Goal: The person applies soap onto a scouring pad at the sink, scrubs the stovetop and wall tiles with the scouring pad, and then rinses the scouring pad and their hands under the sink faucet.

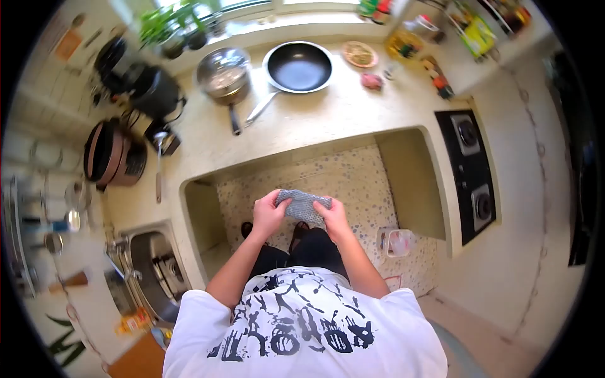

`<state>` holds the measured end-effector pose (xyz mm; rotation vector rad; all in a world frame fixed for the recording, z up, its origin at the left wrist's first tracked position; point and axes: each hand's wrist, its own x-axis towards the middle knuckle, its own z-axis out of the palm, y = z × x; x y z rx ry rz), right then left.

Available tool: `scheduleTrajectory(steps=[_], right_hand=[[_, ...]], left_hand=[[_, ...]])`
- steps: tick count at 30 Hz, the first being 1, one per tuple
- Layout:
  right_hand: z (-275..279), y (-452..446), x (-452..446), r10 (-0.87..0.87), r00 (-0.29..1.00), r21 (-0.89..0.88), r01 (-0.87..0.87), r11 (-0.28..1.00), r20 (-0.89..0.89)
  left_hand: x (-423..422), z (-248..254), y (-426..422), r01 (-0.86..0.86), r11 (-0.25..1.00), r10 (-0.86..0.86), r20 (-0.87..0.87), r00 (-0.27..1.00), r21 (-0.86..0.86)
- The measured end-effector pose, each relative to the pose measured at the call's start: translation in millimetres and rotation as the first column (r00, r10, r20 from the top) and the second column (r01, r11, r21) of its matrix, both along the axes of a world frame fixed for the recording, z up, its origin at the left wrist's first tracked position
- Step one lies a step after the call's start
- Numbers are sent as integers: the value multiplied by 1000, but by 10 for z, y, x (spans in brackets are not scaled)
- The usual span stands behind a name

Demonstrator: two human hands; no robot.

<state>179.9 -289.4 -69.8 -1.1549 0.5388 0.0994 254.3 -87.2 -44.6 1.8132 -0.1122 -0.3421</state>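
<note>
A grey cloth [304, 205] with a patterned, textured weave is stretched between my two hands, in front of my body and above the floor. My left hand [270, 213] grips its left end, thumb on top. At the other end, my right hand [333, 215] pinches the cloth, also with the thumb on top. The fingers beneath the cloth are hidden.
Beyond the recess, the counter holds a lidded pot [224, 72], a frying pan [298, 67] and a small plate of food [360, 55]. A sink [154, 264] lies left, with a rice cooker [113, 154] farther back. The gas stove [467, 170] is right; a bin [397, 242] stands below.
</note>
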Motion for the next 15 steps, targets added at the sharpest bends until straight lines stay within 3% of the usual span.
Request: scheduleTrajectory(steps=[4,6,9,12,15], right_hand=[[32,-630,-330,-212,977,357,203,912,-13],[141,-798,-434,-333,942,489,310,815,-42],[91,-1017,-517,-516,850,655,449,608,-103],[-307,-1214,-542,-622,768,696,530,484,-152],[-258,-1433,-395,-661,743,609,575,546,-109]], left_hand=[[137,170,-899,207,978,-205,-62,977,34],[184,126,-1278,309,949,-310,-4,951,54],[259,124,-1781,454,888,-450,-60,891,72],[380,-36,-2211,531,845,-527,-67,847,66],[571,-25,-2585,584,809,-580,-60,812,75]])
